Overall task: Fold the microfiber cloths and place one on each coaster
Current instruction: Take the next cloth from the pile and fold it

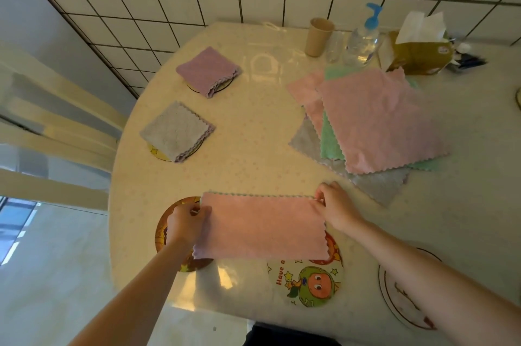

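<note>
Two coasters done at far left: purple cloth (208,70) and grey cloth (177,131) sit folded. Left hand (186,223) and right hand (337,206) each pinch an end of the half-folded pink cloth (262,228), near edge. Stack (375,120) waits, three near coasters bare.

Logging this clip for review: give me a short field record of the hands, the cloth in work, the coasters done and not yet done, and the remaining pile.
left hand: pinches left end of pink cloth
right hand: pinches right end of the same cloth
cloth state: folded in half, held over the table
coasters done: two, purple folded cloth and grey folded cloth
coasters bare: brown coaster, cartoon coaster, white coaster
unfolded pile: pink, green and grey cloths, flat
</note>
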Available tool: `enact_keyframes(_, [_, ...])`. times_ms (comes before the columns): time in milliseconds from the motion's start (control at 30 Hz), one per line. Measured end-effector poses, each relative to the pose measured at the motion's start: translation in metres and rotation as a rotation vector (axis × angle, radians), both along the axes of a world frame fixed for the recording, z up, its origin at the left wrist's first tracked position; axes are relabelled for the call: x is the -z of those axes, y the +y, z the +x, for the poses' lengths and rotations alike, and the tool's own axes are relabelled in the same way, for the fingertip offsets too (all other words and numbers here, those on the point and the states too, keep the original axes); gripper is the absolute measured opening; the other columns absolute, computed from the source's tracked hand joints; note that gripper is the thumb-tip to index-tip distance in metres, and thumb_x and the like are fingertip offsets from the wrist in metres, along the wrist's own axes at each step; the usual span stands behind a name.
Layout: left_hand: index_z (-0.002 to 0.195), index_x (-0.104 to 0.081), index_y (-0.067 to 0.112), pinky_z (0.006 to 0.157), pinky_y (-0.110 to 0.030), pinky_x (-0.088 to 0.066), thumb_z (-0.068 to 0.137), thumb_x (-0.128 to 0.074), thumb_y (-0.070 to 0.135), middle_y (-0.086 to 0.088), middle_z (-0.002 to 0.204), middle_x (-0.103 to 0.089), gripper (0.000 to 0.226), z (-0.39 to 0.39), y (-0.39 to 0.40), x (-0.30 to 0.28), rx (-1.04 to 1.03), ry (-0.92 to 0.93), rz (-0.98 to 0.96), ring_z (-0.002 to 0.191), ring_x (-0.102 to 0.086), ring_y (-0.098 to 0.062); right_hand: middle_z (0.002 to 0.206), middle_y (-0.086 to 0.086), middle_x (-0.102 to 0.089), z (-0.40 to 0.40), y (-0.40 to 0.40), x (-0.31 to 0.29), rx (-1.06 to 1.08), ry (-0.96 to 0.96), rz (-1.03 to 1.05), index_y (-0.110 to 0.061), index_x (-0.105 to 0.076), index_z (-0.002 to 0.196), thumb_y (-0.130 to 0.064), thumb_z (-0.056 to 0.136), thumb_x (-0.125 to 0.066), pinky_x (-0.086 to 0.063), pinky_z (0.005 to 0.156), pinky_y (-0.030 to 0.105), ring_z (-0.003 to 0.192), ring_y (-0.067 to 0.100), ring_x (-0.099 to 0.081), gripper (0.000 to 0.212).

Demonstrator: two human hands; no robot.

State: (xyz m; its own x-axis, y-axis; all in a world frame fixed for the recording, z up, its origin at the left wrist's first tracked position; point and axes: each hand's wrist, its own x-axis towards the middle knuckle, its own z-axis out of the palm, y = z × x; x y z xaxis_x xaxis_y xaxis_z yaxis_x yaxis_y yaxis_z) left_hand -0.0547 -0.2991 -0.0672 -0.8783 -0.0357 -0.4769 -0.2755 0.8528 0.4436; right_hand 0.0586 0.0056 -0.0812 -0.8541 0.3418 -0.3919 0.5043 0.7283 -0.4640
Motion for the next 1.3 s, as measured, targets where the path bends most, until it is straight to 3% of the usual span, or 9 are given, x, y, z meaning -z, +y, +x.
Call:
enact_keyframes(267, [0.091,-0.068,0.014,0.058,-0.029,-0.037,0.091,-0.059,0.034,-0.007,0.081,-0.065,0.023,0.005,0.001,0.002,-0.046,0.033,0.025,0.069,-0.055,-0.022,0.069,-0.005,-0.054,0.0,0.002,-0.006,0.051,0.01,-0.011,-0.016,-0.05,0.087,-0.026,0.092,-0.056,-0.042,0.052,0.028,0.06,0.012,-0.052,0.012])
enact_keyframes(433, [0.105,-0.064,0.015,0.073,-0.033,-0.043,0.091,-0.056,0.024,-0.009,0.102,-0.065,0.019,0.015,0.004,-0.001,-0.115,0.12,0.057,0.085,-0.056,-0.026,0.095,-0.002,-0.05,0.001,-0.006,-0.008,0.051,0.118,0.154,-0.011,-0.049,0.105,-0.015,0.092,-0.053,-0.043,0.056,0.026,0.073,0.016,-0.054,0.014])
enact_keyframes(600, [0.117,-0.057,0.014,0.08,-0.045,-0.049,0.082,-0.062,0.015,-0.008,0.116,-0.057,0.035,0.063,-0.004,0.007,0.65,0.655,-0.046,0.103,-0.052,-0.032,0.116,0.004,-0.05,0.036,-0.04,-0.017,-0.241,0.314,0.257,-0.011,-0.054,0.113,-0.013,0.09,-0.052,-0.051,0.077,0.029,0.099,0.018,-0.052,0.023])
enact_keyframes(733, [0.143,-0.039,0.022,0.112,-0.039,-0.023,0.099,-0.036,0.043,0.003,0.153,-0.032,0.049,0.111,-0.006,0.025,1.105,0.558,-0.058,0.143,-0.026,-0.022,0.132,0.002,-0.052,0.084,-0.076,-0.007,-0.563,0.284,0.26,-0.014,-0.054,0.125,-0.004,0.077,-0.066,-0.046,0.1,0.038,0.123,0.021,-0.049,0.051])
enact_keyframes(800, [0.147,-0.033,0.021,0.11,-0.041,-0.018,0.098,-0.03,0.05,0.001,0.155,-0.028,0.056,0.121,-0.015,0.034,1.115,0.52,-0.191,0.143,-0.023,-0.025,0.143,0.0,-0.044,0.1,-0.086,-0.006,-0.626,0.22,0.338,-0.015,-0.048,0.133,0.0,0.069,-0.068,-0.032,0.109,0.042,0.134,0.022,-0.039,0.069])
enact_keyframes(900, [0.147,-0.031,0.021,0.107,-0.046,-0.018,0.096,-0.026,0.053,-0.001,0.153,-0.032,0.061,0.124,-0.035,0.042,1.069,0.464,-0.301,0.142,-0.026,-0.027,0.158,-0.004,-0.001,0.119,-0.087,-0.007,-0.658,0.137,0.322,-0.015,-0.011,0.151,0.009,0.084,-0.041,0.006,0.114,0.037,0.145,0.017,0.006,0.077])
enact_keyframes(967, [0.147,-0.031,0.022,0.107,-0.047,-0.018,0.094,-0.025,0.053,0.0,0.154,-0.031,0.062,0.122,-0.049,0.044,1.053,0.444,-0.345,0.143,-0.023,-0.023,0.157,-0.004,0.01,0.128,-0.081,-0.006,-0.656,0.094,0.343,-0.017,0.0,0.151,0.01,0.086,-0.036,0.013,0.112,0.035,0.142,0.014,0.017,0.079])
enact_keyframes(1167, [0.149,-0.027,0.023,0.112,-0.042,-0.011,0.094,-0.026,0.055,0.002,0.157,-0.02,0.064,0.123,-0.081,0.041,0.908,0.406,-0.362,0.144,-0.02,-0.022,0.155,0.003,-0.022,0.136,-0.065,-0.011,-0.678,0.108,0.363,-0.015,-0.023,0.148,0.01,0.076,-0.062,-0.02,0.115,0.039,0.143,0.022,-0.019,0.086])
enact_keyframes(1300, [0.142,-0.042,0.015,0.108,-0.043,-0.016,0.092,-0.029,0.052,-0.004,0.149,-0.038,0.064,0.128,-0.076,0.037,0.815,0.397,-0.417,0.138,-0.035,-0.029,0.133,0.005,-0.052,0.122,-0.06,-0.011,-0.75,0.077,0.443,-0.012,-0.05,0.128,-0.001,0.049,-0.085,-0.048,0.094,0.039,0.121,0.024,-0.051,0.087])
